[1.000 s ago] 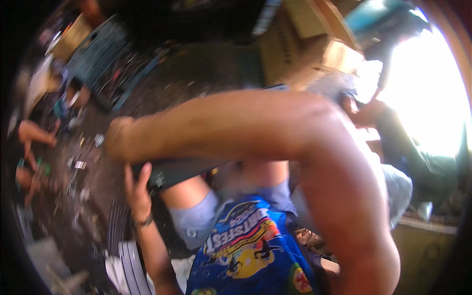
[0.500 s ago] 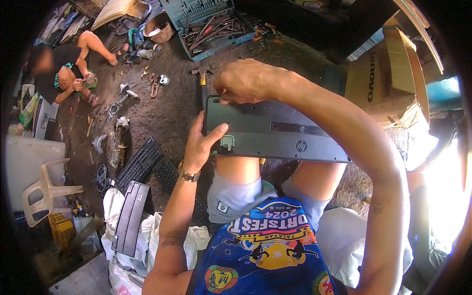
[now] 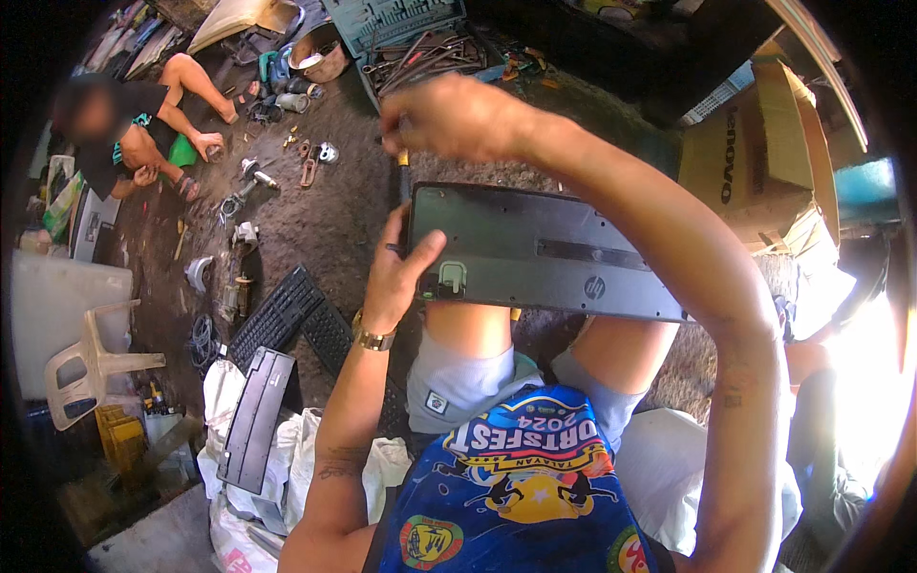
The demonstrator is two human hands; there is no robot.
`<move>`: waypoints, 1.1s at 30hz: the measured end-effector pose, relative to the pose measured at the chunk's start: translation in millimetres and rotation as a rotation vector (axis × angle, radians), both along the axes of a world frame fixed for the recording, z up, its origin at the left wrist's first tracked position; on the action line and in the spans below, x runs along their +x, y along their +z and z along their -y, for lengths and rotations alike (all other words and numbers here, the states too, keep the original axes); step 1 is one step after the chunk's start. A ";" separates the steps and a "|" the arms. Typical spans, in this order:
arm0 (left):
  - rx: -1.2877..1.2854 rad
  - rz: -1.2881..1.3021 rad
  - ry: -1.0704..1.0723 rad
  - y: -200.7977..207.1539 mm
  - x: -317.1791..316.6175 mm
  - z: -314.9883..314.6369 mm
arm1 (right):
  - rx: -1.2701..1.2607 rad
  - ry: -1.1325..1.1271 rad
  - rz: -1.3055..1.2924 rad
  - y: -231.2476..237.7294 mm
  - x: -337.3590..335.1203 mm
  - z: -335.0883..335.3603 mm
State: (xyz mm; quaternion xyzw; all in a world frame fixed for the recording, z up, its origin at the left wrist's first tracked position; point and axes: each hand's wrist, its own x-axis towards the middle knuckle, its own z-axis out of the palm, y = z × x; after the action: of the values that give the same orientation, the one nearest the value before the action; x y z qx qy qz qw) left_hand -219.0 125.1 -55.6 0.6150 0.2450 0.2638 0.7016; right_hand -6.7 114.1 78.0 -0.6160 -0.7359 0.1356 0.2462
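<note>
A black computer keyboard (image 3: 506, 231), its screwed underside facing up, lies across my knees. My left hand (image 3: 394, 277) is closed on its left end, thumb on top and fingers underneath. My right hand (image 3: 458, 119) hovers beyond the keyboard's far left corner, apart from it. Its fingers are curled together and slightly blurred; what they hold, if anything, is hidden. Just below that hand, the yellow and black handle of a hammer (image 3: 404, 160) shows on the ground, its head covered by the hand.
Left of my legs lie black keyboards (image 3: 272, 320) and a dark keyboard-shaped panel (image 3: 258, 420) on white sacks. A teal tool case (image 3: 392, 33) stands ahead. Metal parts (image 3: 253, 177) litter the dirt floor. Another person (image 3: 115, 129) sits far left. A cardboard box (image 3: 755, 162) stands right.
My right hand has lifted off the keyboard's far left corner and moved away and slightly left. The keyboard stays in my left hand. The other person's hands have moved apart.
</note>
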 end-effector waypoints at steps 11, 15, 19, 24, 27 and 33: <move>0.490 -0.037 0.134 29.9 -4.8 -74.2 | 0.123 -0.067 -1.123 56.0 -40.8 -0.9; 1.063 -0.818 0.214 -11.2 -1.3 -108.3 | 0.200 -0.038 -1.123 44.5 -49.0 -4.4; 0.720 -1.260 -0.249 -56.5 -16.8 -129.8 | 0.197 0.036 -1.147 38.6 -48.6 -4.6; 0.683 -1.208 -0.213 -111.0 -32.4 -133.6 | 0.186 0.020 -1.073 36.6 -48.8 -3.8; 0.754 -1.143 -0.108 -135.5 -34.5 -126.9 | 0.232 0.084 -1.093 36.6 -49.2 -2.3; 0.721 -0.778 -0.001 -137.3 -39.5 -108.4 | 0.176 0.060 -1.083 37.0 -48.1 1.9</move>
State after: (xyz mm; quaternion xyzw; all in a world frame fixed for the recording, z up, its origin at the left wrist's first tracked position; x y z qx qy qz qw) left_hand -258.5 233.6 -192.9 0.8696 0.3806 0.0833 0.3032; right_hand -54.7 112.2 115.0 -0.4141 -0.5297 0.3782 0.6363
